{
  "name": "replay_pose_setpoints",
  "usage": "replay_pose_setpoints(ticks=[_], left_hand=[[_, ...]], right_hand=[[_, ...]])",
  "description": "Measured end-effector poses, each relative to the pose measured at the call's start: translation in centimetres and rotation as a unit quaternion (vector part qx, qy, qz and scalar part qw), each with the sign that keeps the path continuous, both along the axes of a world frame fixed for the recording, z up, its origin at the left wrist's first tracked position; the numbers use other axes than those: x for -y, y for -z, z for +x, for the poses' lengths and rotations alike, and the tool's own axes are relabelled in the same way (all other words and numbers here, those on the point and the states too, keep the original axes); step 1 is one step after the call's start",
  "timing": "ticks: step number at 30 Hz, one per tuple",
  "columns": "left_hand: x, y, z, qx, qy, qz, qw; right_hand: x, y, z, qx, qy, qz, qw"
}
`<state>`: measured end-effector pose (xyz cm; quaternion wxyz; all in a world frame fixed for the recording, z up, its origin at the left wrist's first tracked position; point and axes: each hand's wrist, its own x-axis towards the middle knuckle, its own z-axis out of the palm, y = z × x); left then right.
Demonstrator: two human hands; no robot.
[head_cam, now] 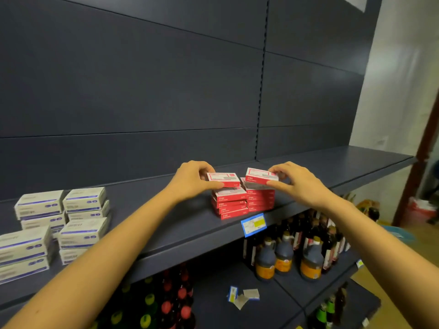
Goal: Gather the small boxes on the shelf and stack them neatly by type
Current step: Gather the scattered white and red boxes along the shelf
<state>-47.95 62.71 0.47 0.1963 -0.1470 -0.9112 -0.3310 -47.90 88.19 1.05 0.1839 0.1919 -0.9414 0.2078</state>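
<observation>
dark shelf (180, 224), red boxes (231, 207), white boxes (83, 230)

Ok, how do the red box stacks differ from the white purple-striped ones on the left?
The small red cardboard box stacks stand mid-shelf as two side-by-side piles; the white purple-striped cardboard boxes form several lower piles at the left end. The left hand grips one red top box, the right hand the other; the white ones are untouched. Both kinds rest on the same dark metal shelf.

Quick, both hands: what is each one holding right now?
Left hand: closed, pinching the left red box.
Right hand: closed, pinching the right red box.
</observation>
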Motion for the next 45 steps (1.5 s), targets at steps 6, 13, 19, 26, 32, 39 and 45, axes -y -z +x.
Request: replay_pose_setpoints(ticks=[6, 13, 19, 26, 32, 39, 45], left_hand=[[-0.7, 1.1, -2.4, 0.052, -0.007, -0.004, 0.999], [-1.2, 1.2, -2.1, 0.076, -0.040, -0.001, 0.996], [-0.7, -0.7, -0.3, -0.006, -0.154, -0.046, 0.987], [1.6, -1.9, 5.5, -0.086, -0.312, -0.143, 0.935], [4.6, -1.2, 13.2, -0.088, -0.422, -0.169, 0.886], [8.8, -0.8, 22.9, -0.043, -0.522, -0.180, 0.833], [14.0, -0.4, 30.6, -0.014, -0.563, -0.173, 0.808]], right_hand=[[0.0, 0.3, -4.8, 0.024, -0.042, 0.004, 0.999], [-0.5, 0.0, -8.0, 0.088, -0.117, 0.070, 0.987], [1.3, -2.5, -8.8, 0.034, -0.200, 0.053, 0.978], [7.9, -2.9, -7.0, -0.049, -0.307, 0.085, 0.947], [14.0, -2.5, -3.8, -0.092, -0.392, 0.087, 0.911], [22.2, -2.1, 2.4, -0.120, -0.482, 0.074, 0.865], [28.9, -2.0, 9.0, -0.122, -0.528, 0.067, 0.838]])
